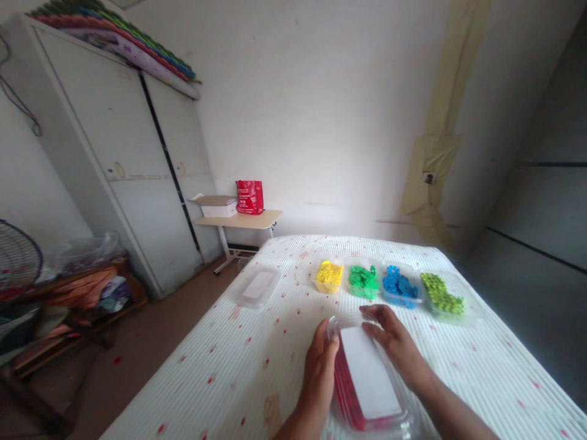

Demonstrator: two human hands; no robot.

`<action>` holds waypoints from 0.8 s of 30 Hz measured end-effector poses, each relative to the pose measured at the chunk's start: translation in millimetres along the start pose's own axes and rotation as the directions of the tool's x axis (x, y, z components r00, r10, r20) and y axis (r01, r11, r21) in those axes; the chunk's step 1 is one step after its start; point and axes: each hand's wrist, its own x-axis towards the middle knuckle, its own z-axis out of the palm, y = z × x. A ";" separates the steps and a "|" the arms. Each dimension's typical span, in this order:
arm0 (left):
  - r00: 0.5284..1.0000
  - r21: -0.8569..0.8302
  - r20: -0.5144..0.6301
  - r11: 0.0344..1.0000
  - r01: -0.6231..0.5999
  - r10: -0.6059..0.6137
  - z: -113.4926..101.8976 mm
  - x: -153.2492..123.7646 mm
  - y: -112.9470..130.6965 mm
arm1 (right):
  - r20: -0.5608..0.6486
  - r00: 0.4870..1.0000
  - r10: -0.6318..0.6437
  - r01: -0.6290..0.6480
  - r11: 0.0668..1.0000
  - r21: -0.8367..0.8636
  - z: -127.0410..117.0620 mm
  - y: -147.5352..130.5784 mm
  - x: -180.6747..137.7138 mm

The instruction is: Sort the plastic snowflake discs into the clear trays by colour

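A clear plastic container point(347, 385) with red contents and a white label point(370, 373) on its lid lies near the front of the table. My left hand point(320, 360) is closed around its left side, near the far corner. On the opposite side, my right hand point(389, 339) grips the far right edge, thumb by the label. Behind it stand clear tubs of small plastic pieces: yellow point(329, 275), green point(364, 281), blue point(400, 286) and light green point(441, 294). Whether the lid is fully pressed on, I cannot tell.
The table point(206, 373) wears a white ribbed cover with red spots. A clear lid point(257, 286) with a white label lies at its left. Beyond, a small side table point(257, 219) carries a red bag point(250, 197) and a white box point(219, 209). A cabinet point(101, 140) stands left.
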 end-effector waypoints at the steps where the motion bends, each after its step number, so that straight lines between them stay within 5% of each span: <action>1: 1.000 0.000 0.000 1.000 -0.009 0.009 -0.5 0.8 -0.9 | 0.002 1.000 0.012 -0.012 1.000 0.013 1.2 0.2 2.2; 17: 0.997 0.040 -0.063 0.998 -0.040 0.042 -3.7 14.8 -17.3 | -0.069 0.988 0.138 -0.138 0.990 0.002 15.1 0.8 -0.2; 21: 0.998 -0.044 -0.066 0.999 0.007 -0.010 -2.9 15.2 -16.6 | -0.109 0.968 0.228 -0.220 0.972 0.078 15.5 -8.3 -5.2; 24: 0.996 -0.095 -0.067 0.994 0.046 -0.052 -2.0 13.0 -13.4 | -0.033 0.955 0.296 -0.284 0.938 0.196 12.4 -14.2 -8.0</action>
